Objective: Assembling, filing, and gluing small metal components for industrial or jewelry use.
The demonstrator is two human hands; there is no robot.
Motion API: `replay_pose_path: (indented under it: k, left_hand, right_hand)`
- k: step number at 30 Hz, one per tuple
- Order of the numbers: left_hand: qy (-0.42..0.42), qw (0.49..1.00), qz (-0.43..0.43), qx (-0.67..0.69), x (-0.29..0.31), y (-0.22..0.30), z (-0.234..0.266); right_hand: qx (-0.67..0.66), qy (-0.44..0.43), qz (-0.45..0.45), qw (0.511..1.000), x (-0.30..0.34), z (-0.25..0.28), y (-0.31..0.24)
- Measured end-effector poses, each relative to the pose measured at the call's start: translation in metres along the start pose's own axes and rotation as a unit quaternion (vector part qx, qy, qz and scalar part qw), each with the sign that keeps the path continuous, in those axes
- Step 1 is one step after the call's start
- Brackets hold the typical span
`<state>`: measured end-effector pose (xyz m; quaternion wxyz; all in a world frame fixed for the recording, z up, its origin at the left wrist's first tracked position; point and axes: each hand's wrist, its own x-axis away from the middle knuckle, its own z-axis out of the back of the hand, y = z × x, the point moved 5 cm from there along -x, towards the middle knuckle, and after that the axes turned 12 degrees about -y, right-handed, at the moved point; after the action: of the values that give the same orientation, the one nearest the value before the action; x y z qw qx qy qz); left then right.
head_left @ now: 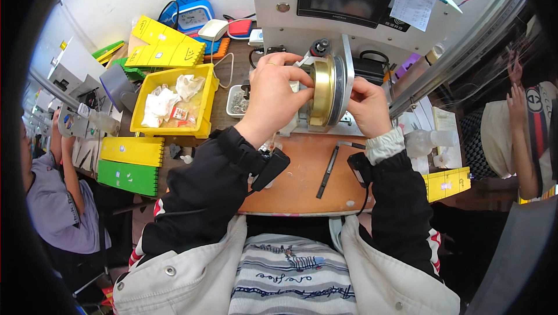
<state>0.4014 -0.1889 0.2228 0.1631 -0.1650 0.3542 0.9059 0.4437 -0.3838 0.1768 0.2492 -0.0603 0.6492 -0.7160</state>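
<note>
In front of me a machine holds a brass-coloured wheel (321, 93) upright, with a dark ring and a grey metal plate (347, 70) on its right side. My left hand (278, 91) is at the wheel's left side, thumb and fingers bent together against its rim; what they pinch is too small to make out. My right hand (369, 107) is on the plate's other side, its fingertips pinched together close to the plate's edge. Anything between those fingers is hidden. A small white tray (237, 103) of tiny metal parts stands left of my left hand.
A yellow bin (204, 105) with white cloths stands at left, near yellow boards (165, 53). A thin dark tool (329, 171) lies on the brown work surface (290, 190). The machine's screen (343, 0) is above. A clear bottle (427, 140) is at right. People sit on both sides.
</note>
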Motion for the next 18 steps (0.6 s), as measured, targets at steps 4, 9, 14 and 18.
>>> replay_pose_path:
  k: [4,9,14,18]
  left_hand:
    - [-0.003,1.0,0.03,0.008,-0.007,0.002,-0.008]
    - [0.006,0.999,-0.041,-0.008,0.0,0.009,0.01]
    - [0.021,0.995,-0.084,0.047,0.021,0.04,0.045]
    - [-0.064,0.965,-0.252,-0.029,0.025,0.102,0.035]
  right_hand:
    - [0.12,-0.039,0.046,0.991,-0.007,0.003,0.009]
    - [0.249,0.043,0.007,0.968,0.017,0.009,-0.032]
    - [0.16,0.09,-0.016,0.983,0.062,0.011,-0.067]
    - [0.181,0.012,0.032,0.983,0.095,0.002,-0.106]
